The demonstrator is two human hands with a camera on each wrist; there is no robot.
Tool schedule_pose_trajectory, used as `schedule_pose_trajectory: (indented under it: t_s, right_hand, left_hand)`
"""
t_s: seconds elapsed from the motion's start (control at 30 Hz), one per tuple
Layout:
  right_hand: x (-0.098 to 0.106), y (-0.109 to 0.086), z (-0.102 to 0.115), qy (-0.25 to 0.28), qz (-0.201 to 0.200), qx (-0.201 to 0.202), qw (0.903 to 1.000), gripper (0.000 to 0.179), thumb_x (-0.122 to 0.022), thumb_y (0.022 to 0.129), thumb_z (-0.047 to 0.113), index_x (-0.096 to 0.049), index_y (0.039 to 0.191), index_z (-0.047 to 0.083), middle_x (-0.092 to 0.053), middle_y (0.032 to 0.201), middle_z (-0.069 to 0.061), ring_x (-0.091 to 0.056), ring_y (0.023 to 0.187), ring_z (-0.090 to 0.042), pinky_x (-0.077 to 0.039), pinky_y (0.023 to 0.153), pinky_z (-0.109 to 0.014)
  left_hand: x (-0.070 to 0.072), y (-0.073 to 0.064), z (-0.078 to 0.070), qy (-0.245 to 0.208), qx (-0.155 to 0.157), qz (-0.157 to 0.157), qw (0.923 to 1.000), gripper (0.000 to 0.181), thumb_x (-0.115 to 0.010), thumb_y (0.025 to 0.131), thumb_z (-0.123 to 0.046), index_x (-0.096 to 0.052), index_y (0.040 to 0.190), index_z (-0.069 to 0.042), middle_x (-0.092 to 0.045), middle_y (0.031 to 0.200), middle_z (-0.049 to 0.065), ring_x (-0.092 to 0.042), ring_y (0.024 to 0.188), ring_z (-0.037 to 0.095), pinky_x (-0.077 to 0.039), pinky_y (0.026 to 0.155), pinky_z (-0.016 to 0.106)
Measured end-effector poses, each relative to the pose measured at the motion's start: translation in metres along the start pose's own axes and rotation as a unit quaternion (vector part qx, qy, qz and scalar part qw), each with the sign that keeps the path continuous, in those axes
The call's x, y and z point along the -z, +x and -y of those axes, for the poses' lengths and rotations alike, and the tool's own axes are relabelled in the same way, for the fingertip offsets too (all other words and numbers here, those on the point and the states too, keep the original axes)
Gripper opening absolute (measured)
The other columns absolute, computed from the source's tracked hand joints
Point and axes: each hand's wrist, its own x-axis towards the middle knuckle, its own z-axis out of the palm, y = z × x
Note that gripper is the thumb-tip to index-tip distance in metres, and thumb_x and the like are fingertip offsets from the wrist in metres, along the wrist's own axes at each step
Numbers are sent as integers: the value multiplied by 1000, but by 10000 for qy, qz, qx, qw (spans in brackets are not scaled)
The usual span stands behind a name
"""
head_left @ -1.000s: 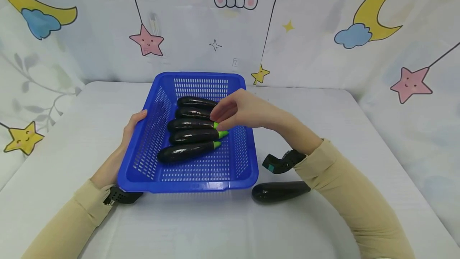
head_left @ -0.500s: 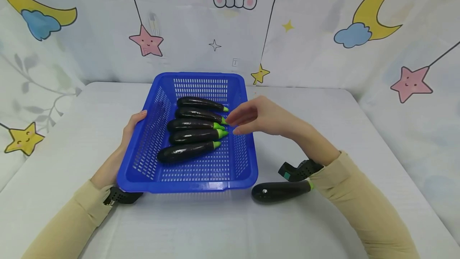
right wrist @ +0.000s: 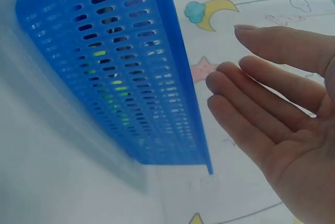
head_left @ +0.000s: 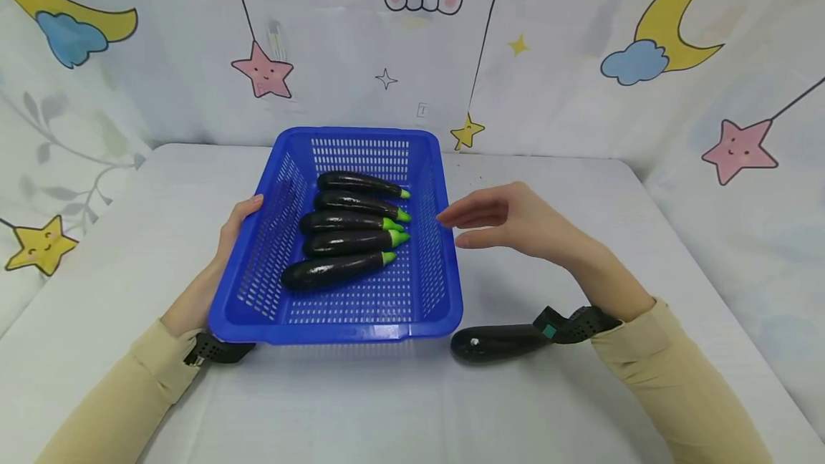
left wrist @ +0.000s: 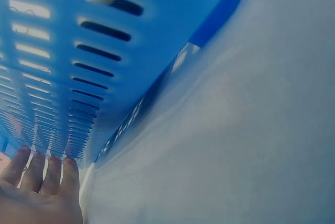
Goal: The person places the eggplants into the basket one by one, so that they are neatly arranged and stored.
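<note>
A blue plastic basket (head_left: 348, 334) with slotted walls holds several dark eggplants (head_left: 351, 220) lying side by side, their green stem ends toward the right. At the basket's left side my left hand (head_left: 228, 238) grips it, one digit over the rim; in the left wrist view several fingers (left wrist: 51, 174) lie against the slotted outside. My right hand (head_left: 515, 220) hovers just right of the basket's right rim, fingers extended and thumb apart, holding nothing. Below that hand, another eggplant (head_left: 493, 344) rests on the table, its stem end hidden behind the wrist camera.
A white-covered table (head_left: 361, 407) lies under everything. Behind it hangs a pale curtain (head_left: 335, 34) printed with moons, stars and clouds. A black wrist camera (head_left: 573, 326) on the right arm is above the loose eggplant.
My right hand has drawn back to the right, from above the eggplants' stem ends to outside the basket, uncovering those stems. The left hand and the basket stay in place.
</note>
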Motion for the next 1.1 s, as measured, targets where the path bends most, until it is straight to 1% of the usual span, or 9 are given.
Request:
schedule_pose_trajectory:
  t_s: [0.1,0.17,0.27,0.37,0.53,0.73,0.93,1.0,1.1]
  right_hand:
    - [3,-9,-5,25,-89,-50,9999,37,-78,88,27,-70,124,19,-70,123,0,-65,116,-15,-52,96,-37]
    - [5,-15,-8,38,-132,-67,9999,37,-78,88,27,-70,124,19,-70,123,1,-65,116,-14,-52,97,-35]
    - [7,-23,-13,39,-192,-59,9998,37,-78,88,24,-70,124,19,-70,123,1,-66,116,-16,-52,95,-31]
    - [8,-32,-20,3,-244,-79,9997,36,-78,88,23,-70,123,19,-70,122,2,-66,116,-16,-52,94,-27]
    - [8,-46,-30,13,-99,-48,9999,36,-78,88,21,-70,123,19,-70,123,4,-64,118,-18,-51,95,-27]
    - [7,-62,-43,-27,-23,146,9999,38,-79,87,16,-69,124,20,-69,125,3,-64,118,-19,-51,95,-24]
    - [2,-72,-58,-8,220,129,9997,40,-80,87,20,-68,125,23,-68,128,-5,-63,119,-15,-50,98,-30]
    - [-1,-74,-63,38,289,149,9995,40,-80,86,19,-68,125,20,-67,128,-9,-63,119,-14,-50,99,-34]
    - [-6,-75,-70,178,436,225,9986,42,-79,87,17,-67,126,13,-66,129,-12,-63,120,-17,-49,100,-40]
  left_hand:
    - [0,0,-1,-23,7,48,10000,73,-22,99,-60,-1,156,-21,-37,132,0,-42,116,16,-40,97,35]
    - [-1,0,-1,2,4,14,10000,72,-22,99,-60,-1,157,-22,-37,133,0,-42,116,16,-41,97,35]
    - [-1,1,-1,-7,-31,1,10000,71,-22,99,-59,-3,156,-21,-38,132,0,-42,115,16,-40,97,35]
    - [0,1,0,-75,-71,72,9999,67,-22,100,-58,-7,154,-21,-40,130,-1,-43,114,15,-40,97,34]
    - [0,1,-1,-160,-73,182,9997,63,-22,100,-58,-13,151,-22,-42,127,-1,-45,111,15,-41,95,34]
    - [0,1,-1,-160,-21,202,9997,64,-22,100,-59,-13,152,-23,-42,127,-1,-45,112,15,-41,96,35]
    - [1,1,0,-87,-29,97,9999,66,-23,99,-59,-11,153,-23,-41,129,-1,-44,113,15,-41,96,35]
    - [0,2,1,-57,-32,69,10000,66,-22,99,-59,-10,153,-23,-40,129,-1,-44,113,15,-41,97,35]
    - [0,2,1,-62,-65,52,9999,65,-22,100,-58,-10,153,-22,-41,128,-1,-44,112,15,-41,96,34]
